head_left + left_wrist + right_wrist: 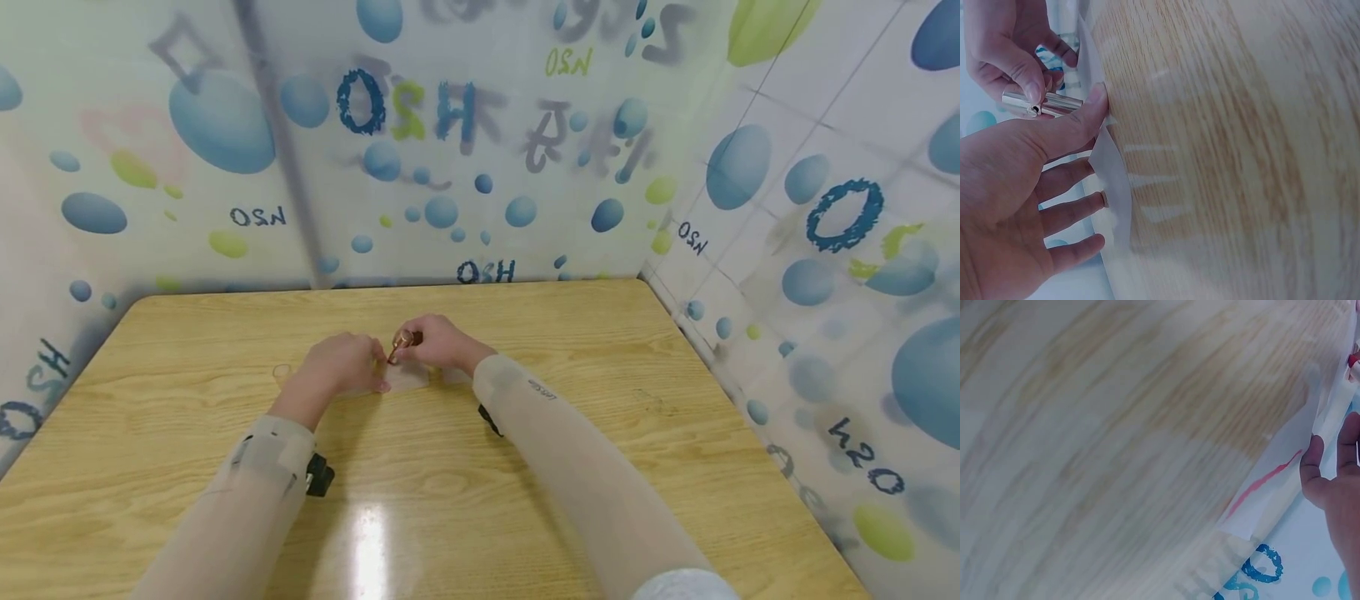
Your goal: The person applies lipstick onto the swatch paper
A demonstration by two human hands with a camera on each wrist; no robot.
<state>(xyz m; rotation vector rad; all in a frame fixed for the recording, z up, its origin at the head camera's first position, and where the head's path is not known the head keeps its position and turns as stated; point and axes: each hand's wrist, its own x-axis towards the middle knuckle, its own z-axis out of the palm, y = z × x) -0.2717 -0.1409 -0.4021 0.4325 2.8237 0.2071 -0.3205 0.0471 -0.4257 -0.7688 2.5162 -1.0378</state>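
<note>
The right hand (438,342) grips a shiny lipstick (403,340) between thumb and fingers, its end tilted down by the near slip of paper (407,378) on the worktop (450,483), an angle that seems suited to marking. The left hand (341,363), grasping nothing, has its fingers extended and touches the paper's edge, presumably so the slip cannot slide. Another slip (1250,509), bearing a red streak (1266,481), lies beside it toward the right, perhaps set apart against smudging.
</note>
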